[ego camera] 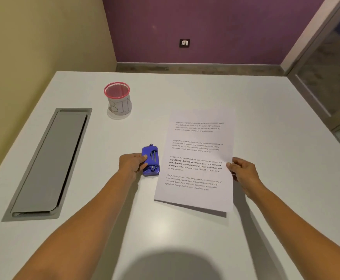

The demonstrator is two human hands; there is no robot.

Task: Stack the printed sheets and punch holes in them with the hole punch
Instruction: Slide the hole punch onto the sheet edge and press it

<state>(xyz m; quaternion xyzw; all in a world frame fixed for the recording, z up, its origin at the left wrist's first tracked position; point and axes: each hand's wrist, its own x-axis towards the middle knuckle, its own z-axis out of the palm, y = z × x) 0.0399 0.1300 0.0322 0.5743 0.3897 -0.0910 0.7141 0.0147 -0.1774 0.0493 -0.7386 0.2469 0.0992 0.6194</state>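
Your left hand (131, 163) is closed around the blue hole punch (150, 161), which sits on the white desk (165, 229) just beside the left edge of the printed sheets (197, 158). Your right hand (243, 172) pinches their right edge, near corner lifted off the desk. The paper is light and floppy, so hold it near the edge. The punch looks rigid and compact; grip its body and press from above.

table (185, 239) bearing printed sheets (195, 158) right of centre; hole punch (150, 161) just beside their left edge; cup (118, 100) behind and to the left; recessed cable hatch (48, 164) farthest left.
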